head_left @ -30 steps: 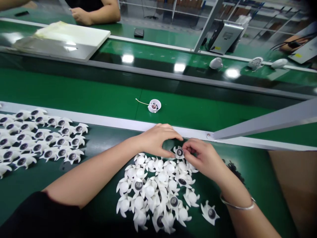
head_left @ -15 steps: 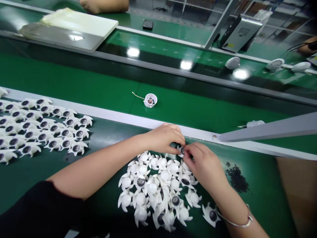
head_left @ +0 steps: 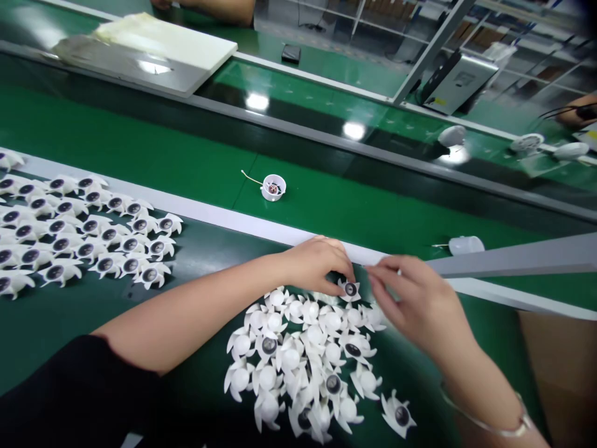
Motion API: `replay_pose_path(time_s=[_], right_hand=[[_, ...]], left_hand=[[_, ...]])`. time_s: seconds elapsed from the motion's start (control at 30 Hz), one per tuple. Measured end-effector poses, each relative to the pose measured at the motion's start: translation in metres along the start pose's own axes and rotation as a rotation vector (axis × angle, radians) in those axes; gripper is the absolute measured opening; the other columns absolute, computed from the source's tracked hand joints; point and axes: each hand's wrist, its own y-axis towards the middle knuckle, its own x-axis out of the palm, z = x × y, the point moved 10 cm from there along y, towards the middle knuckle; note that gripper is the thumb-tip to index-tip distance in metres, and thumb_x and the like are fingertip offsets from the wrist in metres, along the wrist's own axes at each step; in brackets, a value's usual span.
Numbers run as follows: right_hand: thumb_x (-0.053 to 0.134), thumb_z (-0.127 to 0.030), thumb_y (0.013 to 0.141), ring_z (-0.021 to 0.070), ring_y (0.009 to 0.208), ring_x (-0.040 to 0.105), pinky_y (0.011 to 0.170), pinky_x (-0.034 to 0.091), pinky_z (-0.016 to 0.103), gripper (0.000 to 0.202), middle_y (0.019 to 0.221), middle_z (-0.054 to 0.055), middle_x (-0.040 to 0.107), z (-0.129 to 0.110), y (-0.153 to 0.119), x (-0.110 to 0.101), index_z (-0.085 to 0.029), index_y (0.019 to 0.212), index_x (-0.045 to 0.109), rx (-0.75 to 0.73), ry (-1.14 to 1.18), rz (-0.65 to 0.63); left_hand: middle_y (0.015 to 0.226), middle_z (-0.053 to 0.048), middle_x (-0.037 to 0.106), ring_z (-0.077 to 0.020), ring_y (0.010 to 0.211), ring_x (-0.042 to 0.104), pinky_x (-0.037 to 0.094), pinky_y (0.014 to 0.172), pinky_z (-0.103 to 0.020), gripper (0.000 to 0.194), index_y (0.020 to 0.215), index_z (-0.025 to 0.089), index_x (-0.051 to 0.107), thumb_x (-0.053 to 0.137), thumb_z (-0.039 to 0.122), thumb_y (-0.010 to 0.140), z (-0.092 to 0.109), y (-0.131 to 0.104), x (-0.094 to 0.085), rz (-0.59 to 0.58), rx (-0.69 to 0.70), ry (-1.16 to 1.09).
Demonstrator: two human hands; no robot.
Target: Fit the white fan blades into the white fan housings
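My left hand point(head_left: 326, 264) pinches a small white fan blade wheel point(head_left: 349, 289) with a dark round centre, at the top right of a heap of white fan wheels point(head_left: 291, 358). To the right of it, my right hand point(head_left: 410, 292) is lifted off the wheel, thumb and fingertips close together; whether something small is between them is too blurred to tell. Most wheels in the heap show plain white hubs, a few show dark centres. One wheel point(head_left: 398, 414) lies apart at the lower right, dark centre up.
Rows of fan wheels point(head_left: 86, 233) cover the left. On the green belt point(head_left: 186, 168) beyond the white rail sit a white round housing point(head_left: 273, 187) with a wire and another white part point(head_left: 466, 245). A grey metal bar point(head_left: 522, 252) slants at right. Another person's arm shows at top.
My right hand has moved right, away from the wheel that both hands were touching. My left hand stays on that wheel. The whole view has shifted slightly.
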Motion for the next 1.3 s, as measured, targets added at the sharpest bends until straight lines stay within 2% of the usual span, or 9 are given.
replay_pose_path(time_s=[0.17, 0.27, 0.4, 0.47, 0.57, 0.67, 0.77, 0.93, 1.3], right_hand=[[0.06, -0.014, 0.085, 0.0289, 0.106, 0.061, 0.089, 0.051, 0.043, 0.034, 0.112, 0.014, 0.065, 0.012, 0.117, 0.031, -0.015, 0.118, 0.065, 0.112, 0.126, 0.035], [0.051, 0.0, 0.079, 0.0329, 0.129, 0.046, 0.098, 0.046, 0.047, 0.068, 0.144, 0.018, 0.045, -0.025, 0.188, 0.085, -0.016, 0.145, 0.044, 0.004, 0.095, -0.105], [0.04, 0.0, 0.089, 0.0319, 0.124, 0.047, 0.094, 0.045, 0.047, 0.045, 0.139, 0.013, 0.049, -0.077, 0.224, 0.146, -0.022, 0.122, 0.063, -0.242, -0.085, -0.398], [0.045, -0.003, 0.088, 0.0284, 0.105, 0.056, 0.079, 0.048, 0.038, 0.034, 0.127, 0.015, 0.055, -0.08, 0.217, 0.142, -0.019, 0.111, 0.065, -0.246, -0.117, -0.444], [0.06, -0.016, 0.081, 0.0219, 0.082, 0.056, 0.066, 0.045, 0.033, 0.031, 0.112, 0.012, 0.057, -0.065, 0.184, 0.082, -0.017, 0.112, 0.058, -0.134, 0.006, -0.252], [0.064, -0.029, 0.081, 0.023, 0.088, 0.058, 0.074, 0.048, 0.036, 0.03, 0.1, 0.008, 0.059, -0.027, 0.119, 0.007, -0.018, 0.108, 0.056, 0.038, 0.183, 0.022], [0.065, -0.026, 0.085, 0.0236, 0.098, 0.062, 0.078, 0.051, 0.035, 0.023, 0.109, 0.009, 0.062, 0.012, 0.044, -0.025, -0.022, 0.107, 0.058, 0.232, 0.302, 0.129], [0.07, -0.022, 0.086, 0.0242, 0.105, 0.065, 0.088, 0.054, 0.038, 0.014, 0.119, 0.009, 0.063, 0.017, -0.027, -0.011, -0.023, 0.099, 0.065, 0.29, 0.28, 0.136], [0.059, -0.019, 0.094, 0.0211, 0.094, 0.068, 0.082, 0.06, 0.038, 0.019, 0.115, 0.011, 0.062, 0.007, -0.025, 0.036, -0.021, 0.107, 0.072, 0.257, 0.251, -0.016]], left_hand=[[0.104, -0.001, 0.075, -0.0221, 0.105, 0.064, 0.044, 0.094, -0.034, 0.023, 0.102, 0.023, 0.073, 0.073, 0.029, 0.08, -0.003, 0.0, 0.0, 0.008, 0.018, -0.015], [0.121, -0.007, 0.071, -0.0278, 0.118, 0.061, 0.044, 0.103, -0.038, 0.03, 0.108, 0.019, 0.072, 0.072, 0.027, 0.08, -0.003, -0.003, -0.002, 0.065, 0.058, 0.018], [0.127, -0.012, 0.067, -0.0311, 0.124, 0.058, 0.046, 0.105, -0.042, 0.041, 0.119, 0.015, 0.066, 0.071, 0.028, 0.081, -0.01, -0.01, -0.004, 0.142, 0.017, 0.0], [0.126, -0.013, 0.068, -0.0315, 0.122, 0.059, 0.047, 0.104, -0.044, 0.043, 0.121, 0.015, 0.065, 0.071, 0.029, 0.081, -0.014, -0.012, -0.004, 0.156, -0.025, -0.027], [0.131, -0.015, 0.064, -0.0337, 0.127, 0.055, 0.044, 0.108, -0.048, 0.044, 0.123, 0.014, 0.063, 0.068, 0.03, 0.083, -0.013, -0.014, -0.008, 0.191, -0.04, -0.025], [0.122, -0.014, 0.068, -0.0315, 0.12, 0.059, 0.045, 0.105, -0.045, 0.039, 0.117, 0.014, 0.066, 0.068, 0.028, 0.08, -0.009, -0.011, -0.012, 0.198, -0.011, -0.049], [0.105, -0.008, 0.072, -0.0248, 0.104, 0.065, 0.048, 0.099, -0.039, 0.031, 0.104, 0.016, 0.069, 0.069, 0.019, 0.073, -0.004, -0.006, -0.018, 0.205, 0.009, -0.088], [0.097, -0.006, 0.071, -0.016, 0.092, 0.066, 0.052, 0.084, -0.029, 0.014, 0.094, 0.017, 0.071, 0.059, 0.018, 0.087, -0.017, -0.009, -0.039, 0.4, -0.16, -0.242], [0.095, -0.003, 0.077, -0.0145, 0.093, 0.07, 0.054, 0.087, -0.028, 0.008, 0.089, 0.022, 0.078, 0.073, 0.022, 0.083, -0.022, -0.009, -0.033, 0.381, -0.201, -0.365]])
